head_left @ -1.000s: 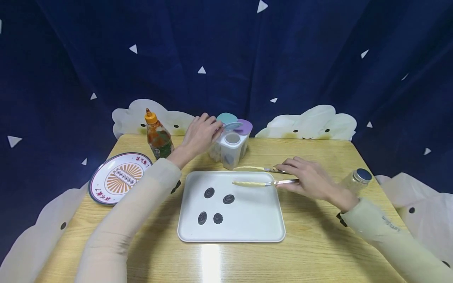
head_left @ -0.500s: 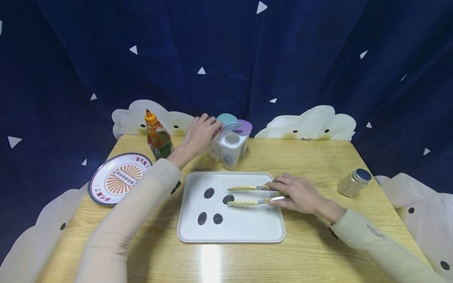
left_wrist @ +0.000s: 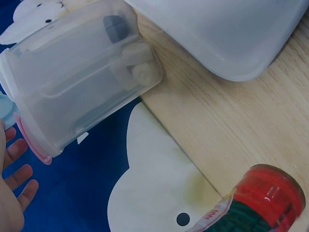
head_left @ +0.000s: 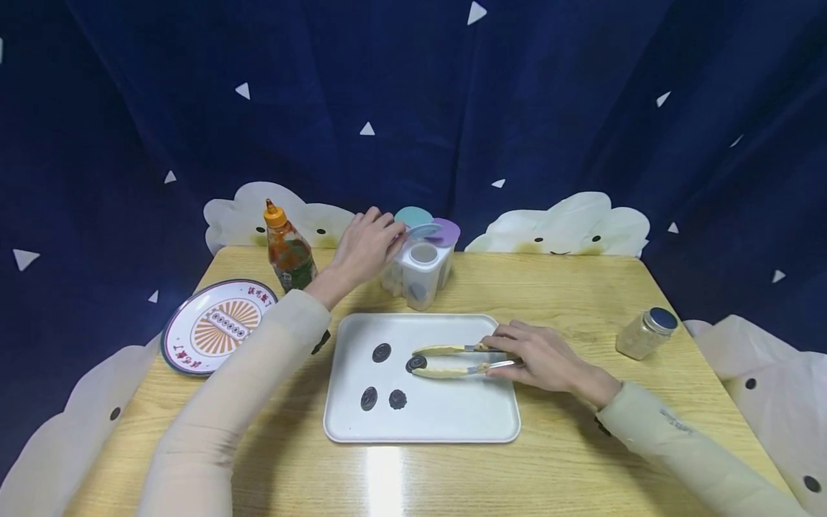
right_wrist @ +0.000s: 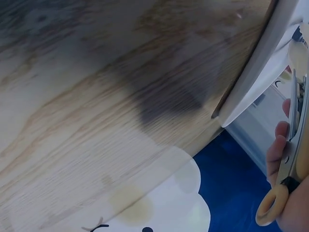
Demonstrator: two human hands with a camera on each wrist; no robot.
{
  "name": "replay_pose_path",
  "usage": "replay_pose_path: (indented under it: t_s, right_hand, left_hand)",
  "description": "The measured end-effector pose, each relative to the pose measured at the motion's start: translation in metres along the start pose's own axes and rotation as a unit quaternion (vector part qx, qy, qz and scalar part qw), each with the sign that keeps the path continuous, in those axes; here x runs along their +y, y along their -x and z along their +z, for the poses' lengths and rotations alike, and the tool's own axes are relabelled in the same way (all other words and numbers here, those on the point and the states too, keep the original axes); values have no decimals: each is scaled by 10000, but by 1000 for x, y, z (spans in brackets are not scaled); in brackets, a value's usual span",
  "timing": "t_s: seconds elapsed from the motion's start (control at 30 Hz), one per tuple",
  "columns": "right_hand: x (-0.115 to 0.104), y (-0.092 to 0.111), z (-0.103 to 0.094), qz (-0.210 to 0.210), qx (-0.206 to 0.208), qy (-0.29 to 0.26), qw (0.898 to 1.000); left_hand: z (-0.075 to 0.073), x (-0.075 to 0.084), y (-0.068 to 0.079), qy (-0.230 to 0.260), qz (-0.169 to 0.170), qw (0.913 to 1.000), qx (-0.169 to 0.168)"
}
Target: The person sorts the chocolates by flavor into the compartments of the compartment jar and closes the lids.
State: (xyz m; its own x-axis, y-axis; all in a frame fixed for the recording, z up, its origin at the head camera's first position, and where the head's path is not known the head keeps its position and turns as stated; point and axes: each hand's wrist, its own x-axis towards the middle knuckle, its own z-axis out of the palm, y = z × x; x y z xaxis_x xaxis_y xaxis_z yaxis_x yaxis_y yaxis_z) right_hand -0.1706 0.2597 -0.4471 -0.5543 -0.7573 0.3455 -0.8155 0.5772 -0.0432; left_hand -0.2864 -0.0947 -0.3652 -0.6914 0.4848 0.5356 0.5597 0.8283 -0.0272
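one dark piece (head_left: 416,363) lies between tong tips (head_left: 431,373), beyond the right grip (head_left: 541,357).

A light wooden table (head_left: 478,481) carries 5 things directly on its grained top. A white rectangular tray (head_left: 465,413) lies near the middle, and just behind it stands a translucent container (head_left: 423,281) with coloured lids. At the back left stands a sauce bottle (head_left: 291,257) with an orange cap; a round patterned plate (head_left: 186,316) lies near it, along the left edge. A clear jar (head_left: 638,340) with a blue lid stands at the right.
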Motion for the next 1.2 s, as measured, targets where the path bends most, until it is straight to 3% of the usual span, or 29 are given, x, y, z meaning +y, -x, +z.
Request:
replay_pose_path:
  t_s: [0.2,0.4,0.93,1.2]
  right_hand:
    - [-4,-1,1,61,-70,-19,10000]
    - [0,-4,-6,-50,151,-149,9998]
    - [38,-35,-71,285,1241,111,9918]
    - [54,-58,-93,396,1425,259,9887]
  left_hand:
    - [0,0,1,1,26,10000,78]
    - [0,0,0,-4,10,10000,46]
    - [0,0,-1,-80,-53,9999,-118]
    - [-1,1,-1,-26,-75,9999,-149]
